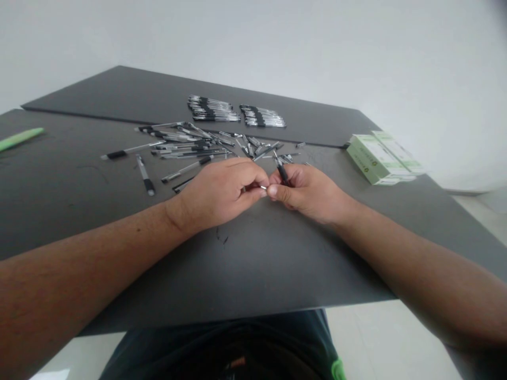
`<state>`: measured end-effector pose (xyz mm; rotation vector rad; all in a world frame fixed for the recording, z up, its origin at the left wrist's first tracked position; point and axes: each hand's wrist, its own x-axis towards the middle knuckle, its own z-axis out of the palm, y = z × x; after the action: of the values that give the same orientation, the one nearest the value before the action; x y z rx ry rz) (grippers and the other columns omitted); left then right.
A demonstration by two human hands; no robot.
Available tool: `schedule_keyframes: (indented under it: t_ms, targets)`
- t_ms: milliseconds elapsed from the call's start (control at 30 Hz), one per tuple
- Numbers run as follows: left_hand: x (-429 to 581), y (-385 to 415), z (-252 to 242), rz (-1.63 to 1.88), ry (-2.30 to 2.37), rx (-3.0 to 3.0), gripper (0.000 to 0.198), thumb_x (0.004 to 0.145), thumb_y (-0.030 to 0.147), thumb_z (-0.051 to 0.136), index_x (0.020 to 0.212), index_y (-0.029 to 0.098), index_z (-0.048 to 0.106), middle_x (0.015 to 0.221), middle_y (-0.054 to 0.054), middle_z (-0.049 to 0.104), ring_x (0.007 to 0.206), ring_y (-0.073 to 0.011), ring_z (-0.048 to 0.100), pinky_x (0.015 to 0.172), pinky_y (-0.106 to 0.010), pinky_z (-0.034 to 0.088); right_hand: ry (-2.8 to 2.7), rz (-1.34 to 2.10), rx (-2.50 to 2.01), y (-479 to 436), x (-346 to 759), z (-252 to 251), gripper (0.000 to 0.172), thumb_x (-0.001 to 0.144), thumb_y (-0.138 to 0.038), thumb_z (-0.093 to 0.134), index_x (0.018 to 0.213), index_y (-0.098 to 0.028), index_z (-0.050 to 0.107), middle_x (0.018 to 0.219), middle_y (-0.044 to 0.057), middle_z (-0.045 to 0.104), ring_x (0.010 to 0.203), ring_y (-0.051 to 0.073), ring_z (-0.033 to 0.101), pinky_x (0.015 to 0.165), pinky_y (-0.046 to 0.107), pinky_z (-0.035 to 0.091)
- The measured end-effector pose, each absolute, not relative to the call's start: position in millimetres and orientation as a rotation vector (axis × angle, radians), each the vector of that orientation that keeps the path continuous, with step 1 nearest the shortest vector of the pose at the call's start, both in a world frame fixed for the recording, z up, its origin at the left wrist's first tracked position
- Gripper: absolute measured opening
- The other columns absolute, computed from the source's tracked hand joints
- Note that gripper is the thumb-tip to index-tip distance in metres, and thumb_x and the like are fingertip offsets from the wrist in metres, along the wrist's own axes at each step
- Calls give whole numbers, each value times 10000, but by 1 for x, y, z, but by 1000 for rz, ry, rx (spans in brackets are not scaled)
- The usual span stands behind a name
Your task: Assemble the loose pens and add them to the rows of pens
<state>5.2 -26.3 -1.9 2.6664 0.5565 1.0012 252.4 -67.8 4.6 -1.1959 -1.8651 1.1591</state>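
My left hand and my right hand meet fingertip to fingertip over the dark grey table. Both are closed in a pinch. Between them shows a small silvery pen tip, pinched by my left fingers. My right hand grips a pen barrel with a black grip that sticks up out of the fist. Just behind the hands lies a loose scatter of clear pens with black grips and pen parts.
Two neat rows of pens lie at the table's far side. Green-and-white boxes sit at the right edge. A green marker lies far left. A seam splits two tabletops.
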Motion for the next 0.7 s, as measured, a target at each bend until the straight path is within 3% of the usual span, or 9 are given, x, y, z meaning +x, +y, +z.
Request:
schedule_keyframes:
  t_ms: [267,367,467,700]
  targets:
    - [2,-26,5,945,823,2531,86,974,282,696,978,230,764,890,-10,794,812,-184,740,785,-303,560,-2102,913,-1250,-66,262,9,498,942,-694,818,984,-215,688,800,-17,641,705,158,530,643,296,388]
    - [2,-24,6,991,948,2396,102,966,308,713,983,229,774,855,5,794,753,-168,724,756,-287,571,-2176,658,-1258,-64,271,10,367,1040,-579,700,1079,-214,684,907,28,721,787,196,615,719,323,447]
    - [2,-22,5,1042,1004,2300,104,955,312,736,987,223,778,847,7,801,745,-162,726,767,-284,586,-2230,483,-1273,-63,275,12,219,1094,-405,563,1046,-221,673,947,53,761,837,219,669,774,345,473]
    - [4,-24,5,1050,998,2282,95,940,305,747,972,224,785,836,7,801,740,-162,729,756,-278,590,-2367,177,-1193,-67,270,15,192,1064,-290,567,1054,-220,746,988,76,791,895,245,685,826,359,485]
